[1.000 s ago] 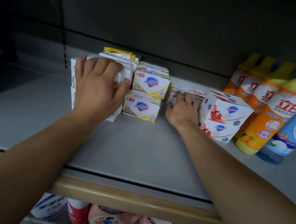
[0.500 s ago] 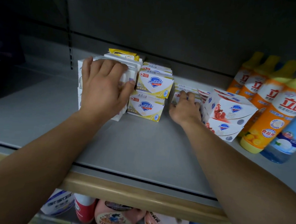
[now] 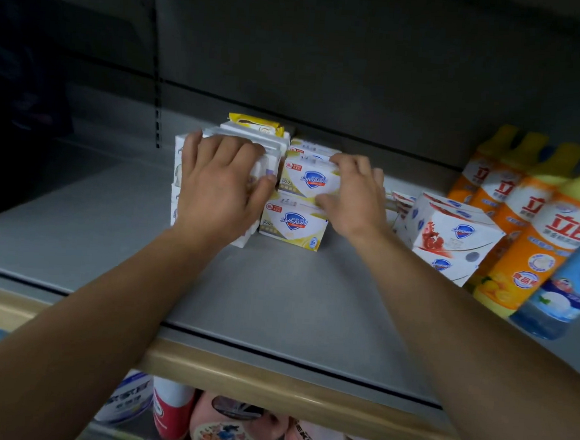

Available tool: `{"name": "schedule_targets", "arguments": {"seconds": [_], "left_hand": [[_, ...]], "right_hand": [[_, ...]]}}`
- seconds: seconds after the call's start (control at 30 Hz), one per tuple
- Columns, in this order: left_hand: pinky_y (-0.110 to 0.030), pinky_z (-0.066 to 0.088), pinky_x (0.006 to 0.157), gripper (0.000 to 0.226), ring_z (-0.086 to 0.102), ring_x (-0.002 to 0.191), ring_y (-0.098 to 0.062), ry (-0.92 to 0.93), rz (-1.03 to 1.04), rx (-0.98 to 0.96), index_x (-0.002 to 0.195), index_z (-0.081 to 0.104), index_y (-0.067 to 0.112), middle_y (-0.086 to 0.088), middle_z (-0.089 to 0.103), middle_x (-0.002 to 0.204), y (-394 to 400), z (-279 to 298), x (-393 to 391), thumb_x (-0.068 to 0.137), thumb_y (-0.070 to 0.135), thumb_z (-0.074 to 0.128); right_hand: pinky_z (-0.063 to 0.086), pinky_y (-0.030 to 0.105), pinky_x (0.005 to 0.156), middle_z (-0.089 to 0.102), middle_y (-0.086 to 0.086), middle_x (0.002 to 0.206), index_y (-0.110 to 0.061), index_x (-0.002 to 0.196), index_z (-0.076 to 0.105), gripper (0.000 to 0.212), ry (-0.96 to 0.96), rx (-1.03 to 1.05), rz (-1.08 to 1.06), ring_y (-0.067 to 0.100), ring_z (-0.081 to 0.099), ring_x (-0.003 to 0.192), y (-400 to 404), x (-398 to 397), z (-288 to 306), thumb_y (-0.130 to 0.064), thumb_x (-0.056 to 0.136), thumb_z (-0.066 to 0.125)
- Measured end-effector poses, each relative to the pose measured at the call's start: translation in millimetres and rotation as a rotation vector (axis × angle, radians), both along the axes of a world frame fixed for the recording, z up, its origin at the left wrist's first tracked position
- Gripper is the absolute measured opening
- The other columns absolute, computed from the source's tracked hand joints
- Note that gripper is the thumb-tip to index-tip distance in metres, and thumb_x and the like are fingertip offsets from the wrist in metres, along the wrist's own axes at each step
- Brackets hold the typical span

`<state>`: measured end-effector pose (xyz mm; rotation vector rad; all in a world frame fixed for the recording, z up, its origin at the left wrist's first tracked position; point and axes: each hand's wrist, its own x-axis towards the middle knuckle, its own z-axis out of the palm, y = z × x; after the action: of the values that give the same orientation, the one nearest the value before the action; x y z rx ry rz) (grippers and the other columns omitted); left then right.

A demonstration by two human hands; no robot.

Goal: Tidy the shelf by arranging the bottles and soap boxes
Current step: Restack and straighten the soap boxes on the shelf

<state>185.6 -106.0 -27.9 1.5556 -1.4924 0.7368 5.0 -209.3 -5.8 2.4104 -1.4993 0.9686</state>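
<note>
We note the grey shelf [image 3: 276, 298] carrying orange detergent bottles [image 3: 527, 243] at right, pomegranate soap boxes [image 3: 452, 238] beside them. Our left hand [image 3: 222, 187] grasps the white soap stack [image 3: 196, 165]; our right hand [image 3: 355, 197] pinches the upper yellow Safeguard box [image 3: 307, 179].

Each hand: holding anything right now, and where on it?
Left hand grips the white soap box stack over its front top. Right hand grips the upper yellow Safeguard box by its right end.
</note>
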Motion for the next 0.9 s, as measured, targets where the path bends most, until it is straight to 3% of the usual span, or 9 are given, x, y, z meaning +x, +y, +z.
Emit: {"name": "schedule_targets", "arguments": {"seconds": [0.2, 0.37, 0.47, 0.5, 0.57, 0.63, 0.73, 0.9], "left_hand": [[-0.048, 0.019, 0.116, 0.043, 0.051, 0.113, -0.035, -0.008, 0.007, 0.039, 0.117, 0.063, 0.011, -0.009, 0.063, 0.114, 2.3, 2.3, -0.3, 0.094, 0.043, 0.048], [-0.049, 0.016, 0.116, 0.054, 0.048, 0.122, -0.034, -0.020, 0.017, 0.194, 0.126, 0.059, 0.013, -0.010, 0.060, 0.126, 8.6, 13.7, -1.7, 0.092, 0.050, 0.041], [-0.050, 0.021, 0.115, 0.052, 0.046, 0.127, -0.033, -0.045, 0.020, 0.254, 0.132, 0.057, 0.012, -0.010, 0.058, 0.134, 15.3, 25.7, -5.8, 0.094, 0.047, 0.049], [-0.050, 0.024, 0.113, 0.052, 0.047, 0.126, -0.032, -0.068, 0.013, 0.256, 0.133, 0.057, 0.011, -0.010, 0.058, 0.134, 19.5, 28.8, -9.3, 0.094, 0.046, 0.050], [-0.046, 0.034, 0.108, 0.053, 0.052, 0.119, -0.034, -0.082, -0.061, 0.217, 0.129, 0.059, 0.010, -0.012, 0.062, 0.127, 30.6, 31.4, -21.5, 0.090, 0.044, 0.052], [-0.036, 0.041, 0.099, 0.053, 0.054, 0.116, -0.030, 0.017, -0.234, 0.208, 0.129, 0.059, 0.011, -0.010, 0.064, 0.124, 43.0, 28.3, -40.6, 0.085, 0.040, 0.056], [-0.028, 0.048, 0.095, 0.057, 0.059, 0.109, -0.015, 0.232, -0.504, 0.321, 0.135, 0.055, 0.019, 0.000, 0.062, 0.129, 56.8, 16.7, -71.1, 0.084, 0.033, 0.072], [-0.021, 0.054, 0.080, 0.078, 0.061, 0.096, -0.008, 0.334, -0.746, 0.488, 0.140, 0.046, 0.022, 0.003, 0.055, 0.129, 65.6, -4.9, -105.1, 0.072, 0.004, 0.080]], "right_hand": [[0.043, 0.032, 0.090, 0.051, 0.002, 0.121, -0.023, 0.128, 0.052, 0.055, -0.261, -0.022, 0.084, 0.024, 0.053, 0.111, 31.8, -14.1, 2.7, -0.013, 0.078, 0.072], [0.034, 0.018, 0.086, 0.048, -0.008, 0.120, -0.028, 0.127, 0.053, 0.057, -0.314, 0.049, 0.149, 0.009, 0.047, 0.107, 64.7, -51.8, -4.3, -0.013, 0.076, 0.073], [0.026, 0.001, 0.079, 0.042, -0.013, 0.116, -0.025, 0.127, 0.054, 0.057, -0.343, 0.083, 0.189, -0.005, 0.036, 0.098, 80.4, -69.8, -12.6, -0.012, 0.076, 0.075], [0.027, 0.001, 0.079, 0.043, -0.012, 0.118, -0.024, 0.127, 0.055, 0.056, -0.358, 0.099, 0.194, -0.005, 0.036, 0.099, 85.3, -74.1, -14.6, -0.011, 0.076, 0.075], [0.032, 0.010, 0.083, 0.045, -0.011, 0.120, -0.024, 0.128, 0.055, 0.057, -0.397, 0.138, 0.201, 0.000, 0.042, 0.104, 93.7, -80.9, -17.5, -0.010, 0.077, 0.076], [0.037, 0.015, 0.088, 0.045, -0.012, 0.120, -0.026, 0.130, 0.054, 0.059, -0.440, 0.191, 0.212, 0.003, 0.046, 0.109, 102.2, -87.4, -20.4, -0.010, 0.078, 0.077], [0.045, 0.024, 0.097, 0.048, -0.009, 0.127, -0.027, 0.132, 0.054, 0.060, -0.524, 0.306, 0.252, 0.009, 0.051, 0.116, 111.0, -99.0, -25.7, -0.007, 0.080, 0.075], [0.050, 0.040, 0.100, 0.053, -0.003, 0.131, -0.032, 0.127, 0.055, 0.056, -0.628, 0.437, 0.326, 0.015, 0.056, 0.119, 118.2, -119.5, -41.7, -0.004, 0.081, 0.073]]}}
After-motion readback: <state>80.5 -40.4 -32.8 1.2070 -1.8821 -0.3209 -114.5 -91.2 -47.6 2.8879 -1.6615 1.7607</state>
